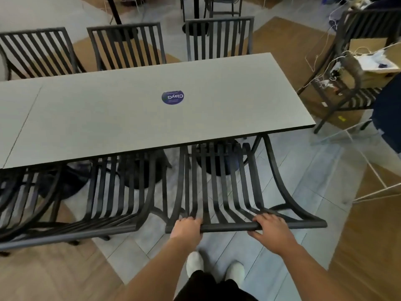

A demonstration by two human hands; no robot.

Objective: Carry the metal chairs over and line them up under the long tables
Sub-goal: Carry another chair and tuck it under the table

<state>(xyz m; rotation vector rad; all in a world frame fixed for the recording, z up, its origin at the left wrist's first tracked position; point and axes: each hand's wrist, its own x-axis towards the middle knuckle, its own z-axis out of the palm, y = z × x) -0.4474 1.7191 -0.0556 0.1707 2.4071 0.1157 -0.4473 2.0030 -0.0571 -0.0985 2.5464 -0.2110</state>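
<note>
A black slatted metal chair (219,192) stands at the near side of the long grey table (121,114), its seat pushed under the table's right end. My left hand (187,228) grips the chair's top rail near its left end. My right hand (271,229) grips the same rail further right. Two more black chairs, one beside it (115,192) and one at the far left (21,192), are tucked under the near edge. Three chairs (128,44) line the table's far side.
A round blue sticker (173,97) lies on the tabletop. At the right, another black chair (355,61) carries a cardboard box (371,68) and tangled white cables. A white wire frame (373,168) stands on the floor at the right. My feet are below the rail.
</note>
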